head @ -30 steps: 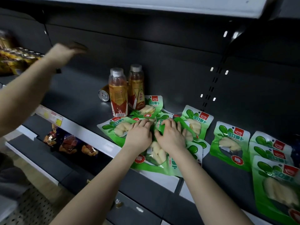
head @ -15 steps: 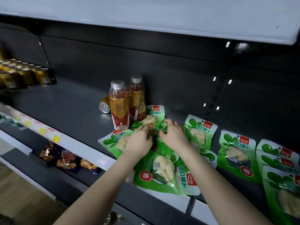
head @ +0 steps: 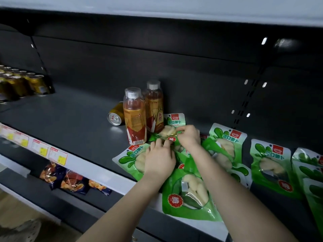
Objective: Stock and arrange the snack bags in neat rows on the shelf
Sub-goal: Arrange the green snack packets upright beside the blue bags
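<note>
Snack bags sit on the dark shelf (head: 70, 119), right of centre, and the pile is messy.
- Rear bag (head: 176, 119): just beside the two bottles (head: 134, 117), long axis front-to-back, red-logo header toward the back wall.
- Right hand (head: 189, 137): thumb and fingertips pinch the rear bag's near end.
- Left hand (head: 160, 160): palm down on the front-left bag (head: 130, 158), fingertips bent into the pile. Can't tell if it grips anything.
- Front-left bag: header points back and slightly left, skewed to the shelf edge.
- Front bag (head: 190, 198): overhangs the shelf lip, red seal at its near-left corner, right side hidden by the forearm.
- Row bag (head: 270, 163): flat, apart from the pile, long axis front-to-back, header to the back.
- More bags overlap at far right (head: 307, 165).
- A can (head: 115, 116) lies on its side behind the bottles.
</note>
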